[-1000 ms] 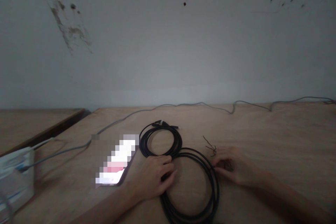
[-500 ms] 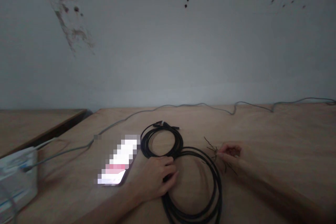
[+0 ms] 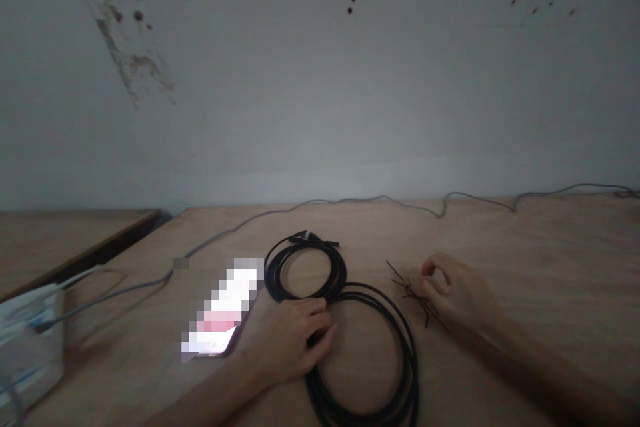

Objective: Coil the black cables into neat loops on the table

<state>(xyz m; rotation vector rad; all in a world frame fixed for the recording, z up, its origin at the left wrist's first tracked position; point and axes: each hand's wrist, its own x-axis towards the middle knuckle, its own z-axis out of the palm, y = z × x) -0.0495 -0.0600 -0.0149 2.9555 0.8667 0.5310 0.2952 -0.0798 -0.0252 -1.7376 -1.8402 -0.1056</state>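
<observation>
A black cable (image 3: 380, 360) lies on the wooden table (image 3: 525, 260) in two joined coils, a small one at the back and a larger one in front. My left hand (image 3: 295, 340) rests where the two coils meet, fingers curled over the cable and pressing it down. My right hand (image 3: 457, 293) sits to the right of the large coil, thumb and forefinger pinched on a small bunch of thin dark twist ties (image 3: 413, 290) that splay out on the table.
A phone (image 3: 223, 313) with a lit screen lies left of the coils. A grey cord (image 3: 350, 201) runs along the table's back edge by the wall. A pale box (image 3: 27, 340) sits at the left edge. A second table (image 3: 60, 230) stands at far left.
My right hand moved from flat beside the large coil to a raised pinch on the thin ties. My left hand stayed on the cable.
</observation>
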